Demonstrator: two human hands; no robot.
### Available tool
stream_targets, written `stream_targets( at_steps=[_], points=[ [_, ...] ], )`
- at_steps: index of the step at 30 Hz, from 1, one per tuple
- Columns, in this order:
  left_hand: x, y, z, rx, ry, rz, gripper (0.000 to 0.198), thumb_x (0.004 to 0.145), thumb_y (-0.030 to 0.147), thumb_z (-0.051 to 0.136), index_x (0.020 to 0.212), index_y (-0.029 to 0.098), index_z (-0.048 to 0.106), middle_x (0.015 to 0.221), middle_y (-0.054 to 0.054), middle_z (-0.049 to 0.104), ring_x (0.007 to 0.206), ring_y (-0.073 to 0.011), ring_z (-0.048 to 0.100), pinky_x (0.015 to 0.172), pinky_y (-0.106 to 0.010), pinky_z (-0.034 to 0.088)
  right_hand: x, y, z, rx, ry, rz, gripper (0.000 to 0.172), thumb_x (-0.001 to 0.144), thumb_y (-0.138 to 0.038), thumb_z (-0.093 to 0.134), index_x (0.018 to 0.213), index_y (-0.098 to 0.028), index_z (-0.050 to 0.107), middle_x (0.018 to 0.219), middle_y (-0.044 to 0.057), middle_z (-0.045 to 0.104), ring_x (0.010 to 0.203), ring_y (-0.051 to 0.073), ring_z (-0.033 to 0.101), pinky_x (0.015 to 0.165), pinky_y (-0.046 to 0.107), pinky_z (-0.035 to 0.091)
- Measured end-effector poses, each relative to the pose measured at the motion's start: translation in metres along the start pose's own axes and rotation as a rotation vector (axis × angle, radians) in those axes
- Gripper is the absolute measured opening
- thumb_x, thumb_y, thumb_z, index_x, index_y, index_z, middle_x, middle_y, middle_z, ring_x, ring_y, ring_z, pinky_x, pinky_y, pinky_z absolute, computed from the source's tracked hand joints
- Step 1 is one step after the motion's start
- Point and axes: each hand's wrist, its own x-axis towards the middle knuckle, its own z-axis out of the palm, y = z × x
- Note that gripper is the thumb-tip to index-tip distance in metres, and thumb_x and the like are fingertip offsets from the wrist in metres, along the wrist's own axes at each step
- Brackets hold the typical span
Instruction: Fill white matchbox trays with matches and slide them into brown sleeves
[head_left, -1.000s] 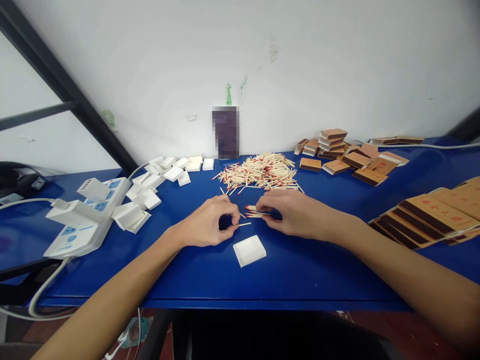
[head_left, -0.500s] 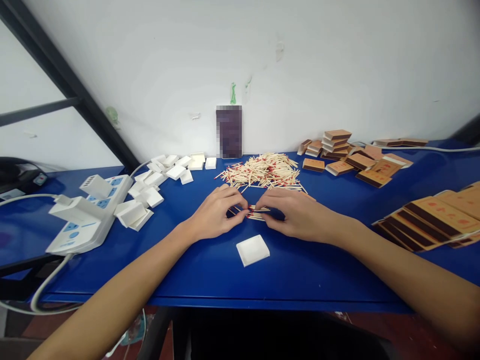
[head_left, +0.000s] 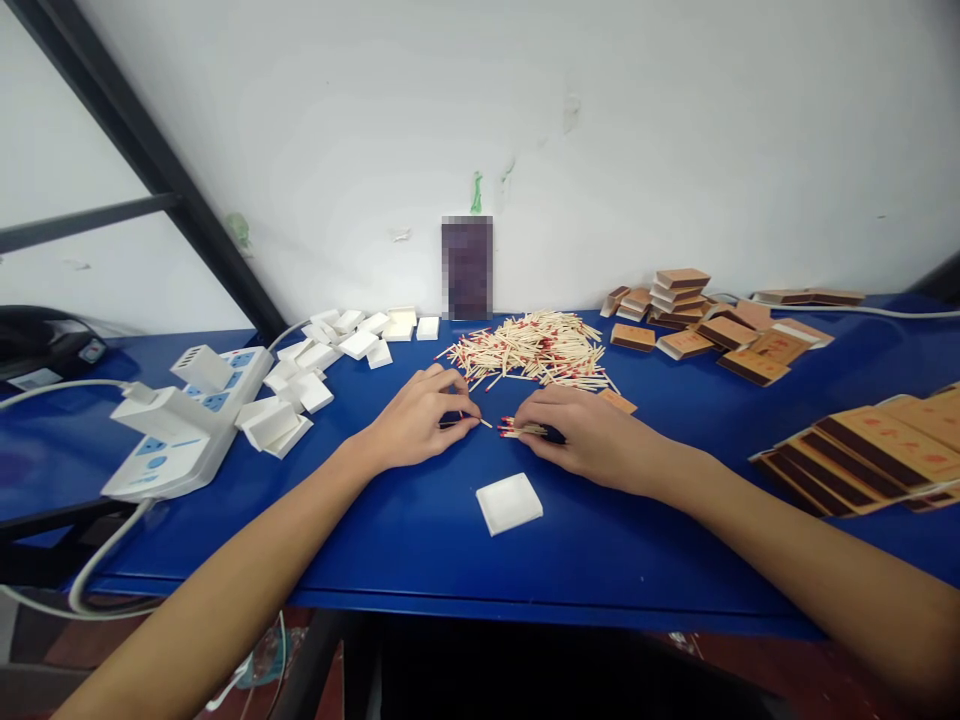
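Between the thumb and fingers of my right hand point(head_left: 566, 425) is a small bundle of matches point(head_left: 511, 428), red heads pointing left. My left hand point(head_left: 427, 420) is closed in a pinch on a match point(head_left: 485, 423), whose pale end sticks out to the right. A gap separates the two hands. Just beyond them lies a loose heap of red-headed matches point(head_left: 532, 348). In front of the hands, nearer the table edge, rests a white matchbox tray point(head_left: 510, 503).
White matchbox trays point(head_left: 304, 365) lie scattered at left beside a power strip point(head_left: 195, 430) with cables. Matchbox sleeves point(head_left: 679, 310) pile up at back right, with more sleeves point(head_left: 862, 450) at right. A dark pixelated rectangle point(head_left: 468, 268) stands against the wall.
My hands have moved apart. The bundle, earlier between both hands, stays in the right one, while the left has drawn away leftward with a match. The view has shifted slightly.
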Motion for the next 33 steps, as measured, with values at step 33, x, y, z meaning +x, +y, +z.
stream_targets(
  at_steps=[33],
  points=[
    [-0.005, -0.013, -0.013, 0.033, -0.091, -0.035, 0.012, 0.083, 0.021, 0.053, 0.084, 0.018, 0.065, 0.082, -0.002, 0.062, 0.078, -0.0172, 0.055, 0.078, -0.033, 0.042, 0.002, -0.022, -0.001, 0.262, -0.045, -0.049, 0.013, 0.087, -0.013, 0.059, 0.088, -0.02, 0.07, 0.084, 0.003, 0.069, 0.076, 0.014, 0.062, 0.069, 0.026, 0.048]
  ],
)
